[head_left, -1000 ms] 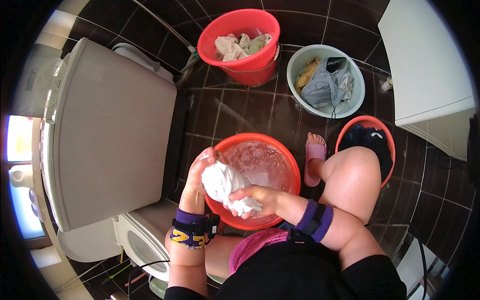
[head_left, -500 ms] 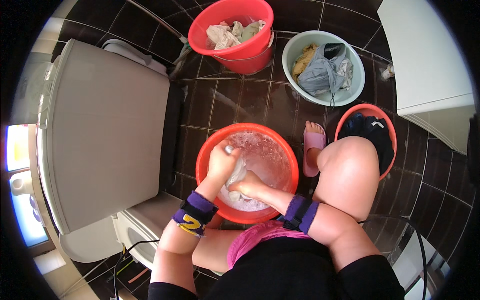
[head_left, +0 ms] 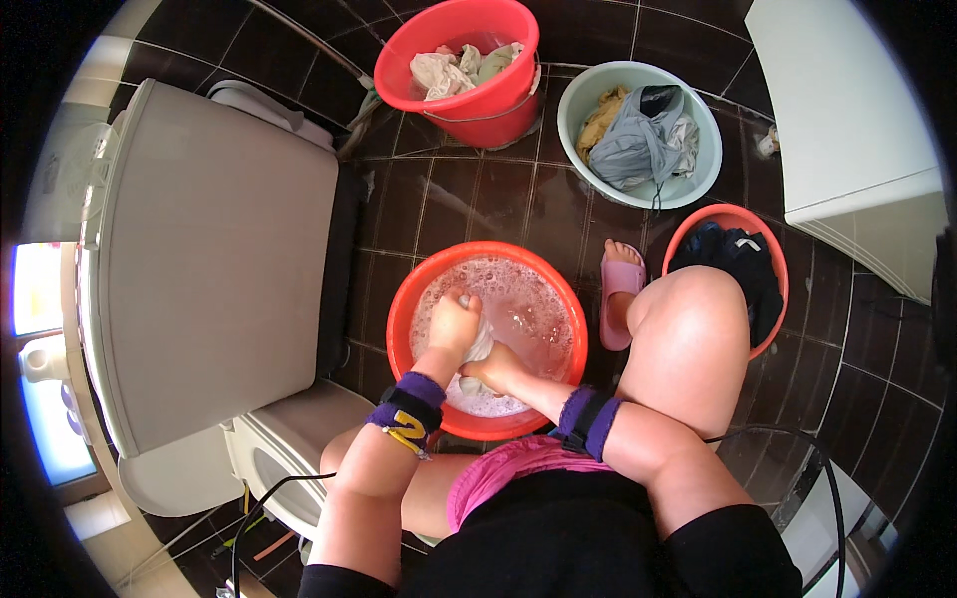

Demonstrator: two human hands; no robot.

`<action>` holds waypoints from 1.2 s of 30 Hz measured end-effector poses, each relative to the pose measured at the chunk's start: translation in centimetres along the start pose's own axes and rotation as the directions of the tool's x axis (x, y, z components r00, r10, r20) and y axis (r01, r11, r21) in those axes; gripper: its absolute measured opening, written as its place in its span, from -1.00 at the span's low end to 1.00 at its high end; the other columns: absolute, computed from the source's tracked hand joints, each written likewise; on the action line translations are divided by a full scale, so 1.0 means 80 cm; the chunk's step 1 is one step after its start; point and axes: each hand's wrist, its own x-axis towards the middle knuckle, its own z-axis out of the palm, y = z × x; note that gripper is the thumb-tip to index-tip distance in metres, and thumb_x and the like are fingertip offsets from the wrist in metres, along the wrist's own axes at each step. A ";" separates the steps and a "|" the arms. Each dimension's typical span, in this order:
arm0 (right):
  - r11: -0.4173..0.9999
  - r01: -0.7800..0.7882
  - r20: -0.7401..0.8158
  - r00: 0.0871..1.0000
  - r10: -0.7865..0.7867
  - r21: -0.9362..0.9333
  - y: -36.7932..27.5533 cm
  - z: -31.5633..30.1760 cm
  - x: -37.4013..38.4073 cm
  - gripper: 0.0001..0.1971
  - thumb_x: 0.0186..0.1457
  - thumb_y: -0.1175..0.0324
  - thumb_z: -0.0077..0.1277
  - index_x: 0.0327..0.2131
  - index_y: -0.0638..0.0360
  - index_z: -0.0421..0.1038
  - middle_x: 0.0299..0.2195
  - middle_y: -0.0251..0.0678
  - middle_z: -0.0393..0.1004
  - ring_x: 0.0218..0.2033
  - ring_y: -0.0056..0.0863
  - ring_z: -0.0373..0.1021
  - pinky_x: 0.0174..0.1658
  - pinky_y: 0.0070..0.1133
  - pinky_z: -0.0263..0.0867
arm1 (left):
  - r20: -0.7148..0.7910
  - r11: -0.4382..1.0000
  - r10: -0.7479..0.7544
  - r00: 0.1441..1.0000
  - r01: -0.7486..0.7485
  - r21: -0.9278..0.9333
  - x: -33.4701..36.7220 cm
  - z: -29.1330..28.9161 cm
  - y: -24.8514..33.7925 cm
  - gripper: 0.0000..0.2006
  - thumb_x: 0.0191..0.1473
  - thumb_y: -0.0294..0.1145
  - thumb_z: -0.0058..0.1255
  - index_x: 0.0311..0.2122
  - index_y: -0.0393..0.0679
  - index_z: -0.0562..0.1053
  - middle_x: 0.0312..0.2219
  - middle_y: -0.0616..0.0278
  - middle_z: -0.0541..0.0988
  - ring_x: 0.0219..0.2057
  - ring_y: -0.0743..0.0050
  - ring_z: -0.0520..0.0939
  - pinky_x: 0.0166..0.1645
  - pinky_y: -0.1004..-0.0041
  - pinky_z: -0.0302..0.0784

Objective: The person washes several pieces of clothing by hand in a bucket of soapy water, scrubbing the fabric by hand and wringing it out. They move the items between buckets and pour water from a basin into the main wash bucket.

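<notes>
Red basin point(head_left: 398, 339) holds foamy water point(head_left: 528, 319); both hands point(head_left: 454, 325) point(head_left: 497, 370) clench white cloth point(head_left: 481, 344).

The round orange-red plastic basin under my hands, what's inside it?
Cloudy, foamy water; in or above it, a bunched white cloth gripped by your left hand and right hand. The water hides the basin's bottom, and your hands cover part of the cloth.

My left fingers point(head_left: 465, 313) and right fingers point(head_left: 476, 370) cover much of the white cloth point(head_left: 482, 343); I can't tell how far it dips into the suds point(head_left: 498, 406). My knee point(head_left: 701, 304) hides part of the dark clothes point(head_left: 746, 271). The top edge crops the white cabinet point(head_left: 852, 120).
</notes>
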 end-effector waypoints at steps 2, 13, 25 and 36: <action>1.000 0.002 0.017 1.000 -0.002 -0.006 -0.007 -0.004 -0.007 -0.64 -0.23 0.25 0.16 -0.32 0.26 0.43 -0.53 -0.23 0.50 -0.52 -0.42 0.44 -0.46 -0.51 0.30 | -0.025 0.998 0.005 1.000 -0.007 -0.060 -0.004 -0.003 0.000 -0.66 0.00 -0.19 -0.06 -0.26 -0.29 0.47 -0.41 -0.23 0.54 -0.27 -0.17 0.56 -0.15 0.15 0.45; 0.953 -0.130 0.096 0.990 0.108 0.275 -0.047 -0.041 -0.044 -0.64 0.01 0.32 0.04 -0.09 0.15 0.34 -0.35 -0.33 0.48 -0.41 -0.48 0.46 -0.55 -0.53 0.47 | 0.136 0.767 -0.104 0.985 0.167 -0.619 0.003 -0.013 0.015 -0.52 0.11 0.03 -0.13 -0.23 -0.29 0.49 -0.37 0.10 0.58 -0.25 0.27 0.57 -0.13 0.36 0.40; 0.648 0.439 -0.181 0.886 -0.427 0.622 -0.272 -0.070 0.035 -0.51 0.18 0.19 -0.11 0.08 0.26 0.09 0.03 -0.13 0.27 0.01 -0.34 0.30 -0.06 -0.28 0.37 | -0.040 0.442 0.050 0.998 -0.058 -0.895 0.018 -0.100 0.060 -0.44 0.19 0.06 -0.28 0.15 -0.13 0.18 -0.05 0.09 0.41 -0.07 0.30 0.47 -0.08 0.31 0.43; 0.950 0.191 -0.113 0.979 -0.168 0.245 -0.134 -0.064 0.091 -0.67 0.09 0.37 0.01 -0.05 0.18 0.31 -0.18 -0.30 0.41 -0.21 -0.48 0.40 -0.22 -0.49 0.45 | 0.001 0.969 0.125 0.992 -0.122 -0.216 -0.005 -0.002 -0.109 -0.63 0.02 -0.23 0.02 -0.09 -0.19 0.40 -0.25 0.00 0.53 -0.18 0.11 0.55 -0.10 0.25 0.44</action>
